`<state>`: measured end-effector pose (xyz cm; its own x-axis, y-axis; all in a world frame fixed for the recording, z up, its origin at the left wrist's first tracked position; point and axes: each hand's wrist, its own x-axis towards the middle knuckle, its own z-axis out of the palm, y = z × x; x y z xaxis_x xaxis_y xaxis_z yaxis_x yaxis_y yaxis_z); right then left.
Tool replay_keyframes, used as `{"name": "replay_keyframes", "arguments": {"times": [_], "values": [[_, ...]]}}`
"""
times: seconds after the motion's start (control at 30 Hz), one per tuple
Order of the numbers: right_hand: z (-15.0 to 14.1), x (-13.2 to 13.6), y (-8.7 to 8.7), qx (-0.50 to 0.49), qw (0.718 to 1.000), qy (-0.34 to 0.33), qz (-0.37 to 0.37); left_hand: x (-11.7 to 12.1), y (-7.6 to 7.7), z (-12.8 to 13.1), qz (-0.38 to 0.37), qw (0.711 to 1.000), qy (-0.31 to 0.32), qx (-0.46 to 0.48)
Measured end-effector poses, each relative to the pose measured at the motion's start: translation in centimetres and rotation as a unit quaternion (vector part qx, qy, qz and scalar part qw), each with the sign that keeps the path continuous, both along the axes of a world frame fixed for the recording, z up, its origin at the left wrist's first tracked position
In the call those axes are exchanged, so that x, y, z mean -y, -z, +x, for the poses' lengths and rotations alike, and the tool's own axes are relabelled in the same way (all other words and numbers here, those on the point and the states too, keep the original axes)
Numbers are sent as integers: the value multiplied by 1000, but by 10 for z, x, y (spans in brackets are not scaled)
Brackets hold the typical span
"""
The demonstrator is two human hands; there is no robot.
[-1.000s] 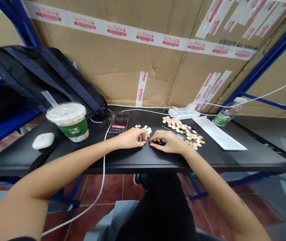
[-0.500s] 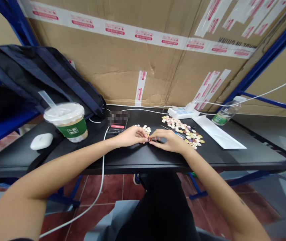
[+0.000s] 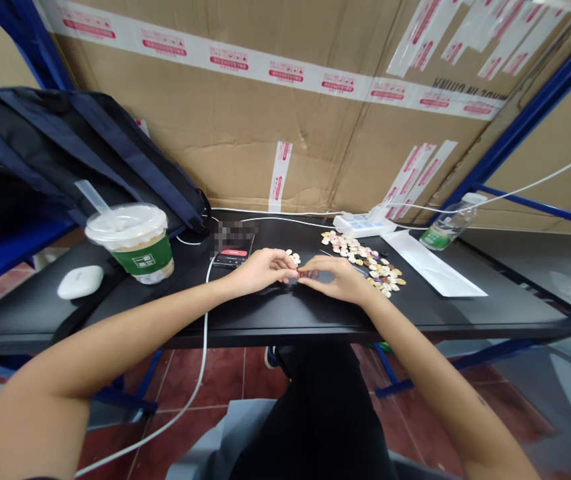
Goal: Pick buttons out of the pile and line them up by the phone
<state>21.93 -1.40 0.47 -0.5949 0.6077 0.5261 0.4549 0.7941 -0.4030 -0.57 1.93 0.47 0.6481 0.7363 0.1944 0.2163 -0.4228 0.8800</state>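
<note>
Over the front middle of the black table, my left hand [image 3: 266, 272] and my right hand [image 3: 338, 279] meet at the fingertips. Both are closed in a pinch on a small reddish-brown piece [image 3: 302, 274], partly covered by the fingers and too small to name. Several small whitish pieces [image 3: 293, 256] lie just behind my left hand, which hides some of them. To the right of my right hand spreads a loose pile of small cream, pink, yellow and brown pieces [image 3: 383, 272]. A thin pen-like tool lies beside that pile, mostly hidden by my right hand.
A phone [image 3: 233, 257] lies behind my left forearm. Farther left are a lidded drink cup [image 3: 143, 257] with a straw, a white earbud case [image 3: 80, 283] and a backpack [image 3: 90, 147]. A power strip [image 3: 358, 225], white sheet [image 3: 435, 267] and plastic bottle [image 3: 448, 227] stand right.
My fingers have shifted slightly around the small reddish-brown piece, and my left fingers lie a little straighter. Both hands stay in the same place. The view has moved very slightly.
</note>
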Motion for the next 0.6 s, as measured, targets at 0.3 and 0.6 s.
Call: {"name": "replay_keyframes", "arguments": {"times": [0.3,0.6], "values": [[28,-19,4,133,963,231,42,4,-9,-10,313,911,-84,-254],[-1,-1,-3,118,991,44,49,11,-10,-5,236,954,12,-183]]}}
